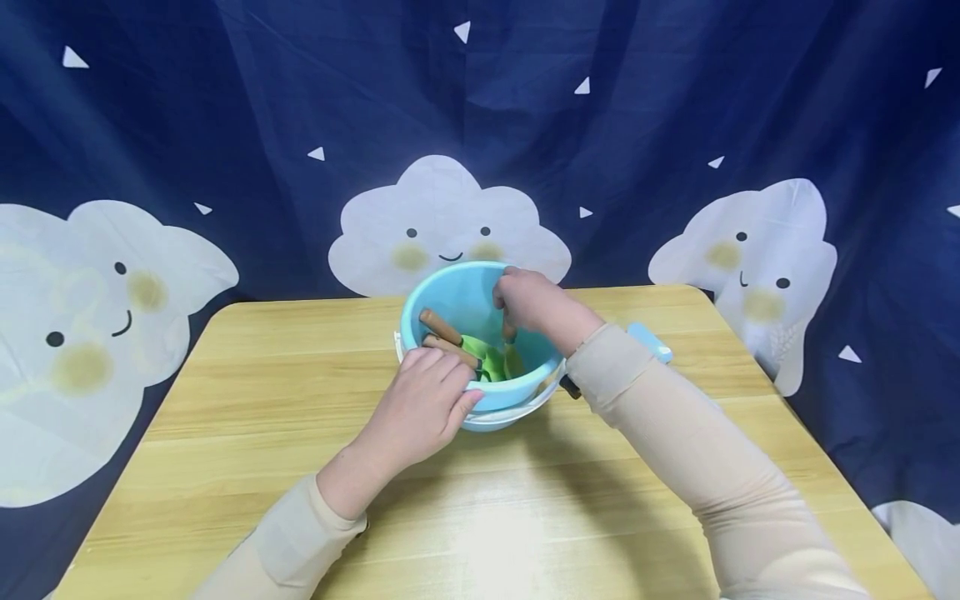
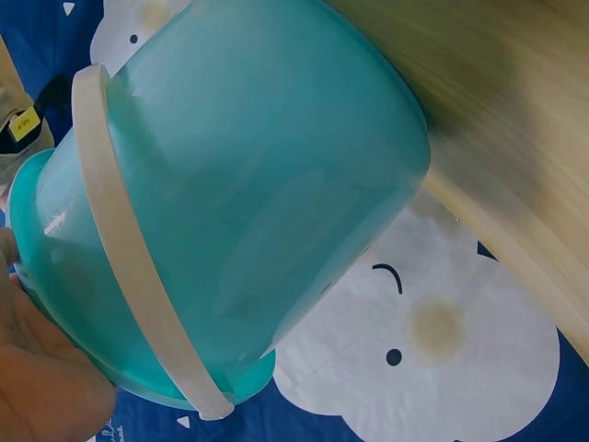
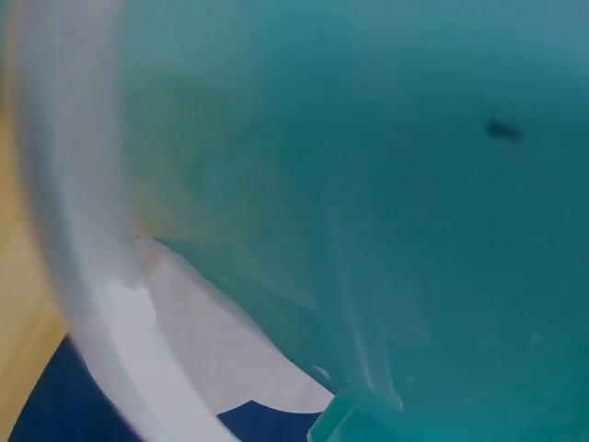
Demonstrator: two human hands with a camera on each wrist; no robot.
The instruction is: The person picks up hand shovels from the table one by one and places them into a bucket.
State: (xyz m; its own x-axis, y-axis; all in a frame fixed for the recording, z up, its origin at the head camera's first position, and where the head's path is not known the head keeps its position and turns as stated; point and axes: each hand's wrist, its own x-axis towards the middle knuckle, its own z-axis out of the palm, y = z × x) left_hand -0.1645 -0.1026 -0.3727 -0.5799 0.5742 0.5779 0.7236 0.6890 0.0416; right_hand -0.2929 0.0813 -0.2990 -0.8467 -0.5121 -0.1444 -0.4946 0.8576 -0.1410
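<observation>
A light blue bucket (image 1: 468,287) stands on the table; its turquoise outer wall (image 2: 276,175) fills much of the left wrist view. My left hand (image 1: 416,408) grips the near left rim, thumb outside and fingers over the edge. Inside lean two wooden-handled tools (image 1: 441,327) with green parts lower down. My right hand (image 1: 532,304) reaches over the right rim and pinches the wooden handle of another tool (image 1: 509,329), whose lower end is hard to make out. In the right wrist view only the bucket wall (image 3: 414,230) and its white handle (image 3: 83,203) show; the hand is hidden.
The bucket's white carrying handle (image 2: 129,230) hangs down along its outside. A light blue object (image 1: 651,342) lies on the wooden table (image 1: 247,433) behind my right sleeve, partly hidden. A dark blue curtain (image 1: 270,100) with clouds hangs behind the table.
</observation>
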